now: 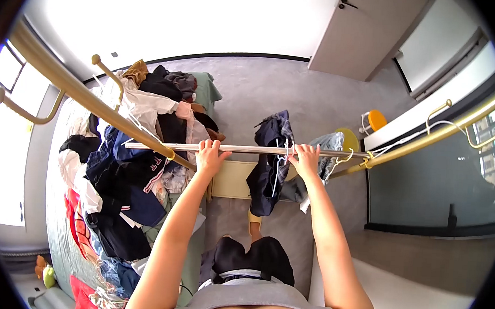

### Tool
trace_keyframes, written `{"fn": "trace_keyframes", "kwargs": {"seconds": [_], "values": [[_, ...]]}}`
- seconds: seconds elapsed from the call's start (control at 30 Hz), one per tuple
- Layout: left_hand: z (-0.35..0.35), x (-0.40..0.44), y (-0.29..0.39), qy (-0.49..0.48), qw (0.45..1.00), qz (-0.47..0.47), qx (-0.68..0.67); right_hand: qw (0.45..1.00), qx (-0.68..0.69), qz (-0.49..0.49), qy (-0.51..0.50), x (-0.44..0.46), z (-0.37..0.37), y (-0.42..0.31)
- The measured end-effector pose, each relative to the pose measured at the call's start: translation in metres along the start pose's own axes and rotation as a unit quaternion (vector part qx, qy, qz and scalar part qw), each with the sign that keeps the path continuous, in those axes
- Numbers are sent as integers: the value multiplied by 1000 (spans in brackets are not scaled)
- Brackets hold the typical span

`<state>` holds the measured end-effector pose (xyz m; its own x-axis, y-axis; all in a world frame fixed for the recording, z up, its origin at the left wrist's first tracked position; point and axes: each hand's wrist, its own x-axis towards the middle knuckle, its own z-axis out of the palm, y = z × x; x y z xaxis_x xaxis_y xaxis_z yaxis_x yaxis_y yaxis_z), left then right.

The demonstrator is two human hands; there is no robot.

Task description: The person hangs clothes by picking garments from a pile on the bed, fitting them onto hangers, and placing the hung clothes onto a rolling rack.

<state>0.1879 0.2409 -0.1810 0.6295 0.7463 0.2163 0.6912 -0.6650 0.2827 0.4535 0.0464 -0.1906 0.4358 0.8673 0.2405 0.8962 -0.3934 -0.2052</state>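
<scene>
A metal clothes rail (242, 149) runs across in front of me between two gold-coloured posts. My left hand (209, 156) is closed over it left of the middle, fingers on top and thumb pointing right. My right hand (306, 160) grips the same rail further right, its thumb beside white hangers (282, 151). From these hangers hang dark navy clothes (266, 172), one part checked. To the right of my right hand, light blue denim (330, 142) hangs near a pale yellow hanger (342, 160). My fingertips partly cover the rail.
A large heap of clothes (127, 175) covers the bed (63, 245) at the left. Gold hooks (46, 114) stick out from the stand's posts. Below the rail is a cream shelf (232, 179). A yellow-orange stool (377, 120) stands near the glass panel (426, 194); a door (362, 31) is at the back.
</scene>
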Motion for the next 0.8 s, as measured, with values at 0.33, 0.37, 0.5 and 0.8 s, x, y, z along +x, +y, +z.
{"fn": "trace_keyframes", "kwargs": {"seconds": [0.33,0.37,0.5,0.8], "values": [[-7,-60,28,8,994,67,89,999,-16,35,22,-95,-24,-2],[-4,-63,34,-9,994,65,89,999,-21,40,22,-103,-28,2],[-1,-75,51,-34,993,60,99,995,-61,81,17,-125,-35,9],[-15,-96,36,-53,994,45,81,997,-45,61,-9,-116,-25,-4]]}}
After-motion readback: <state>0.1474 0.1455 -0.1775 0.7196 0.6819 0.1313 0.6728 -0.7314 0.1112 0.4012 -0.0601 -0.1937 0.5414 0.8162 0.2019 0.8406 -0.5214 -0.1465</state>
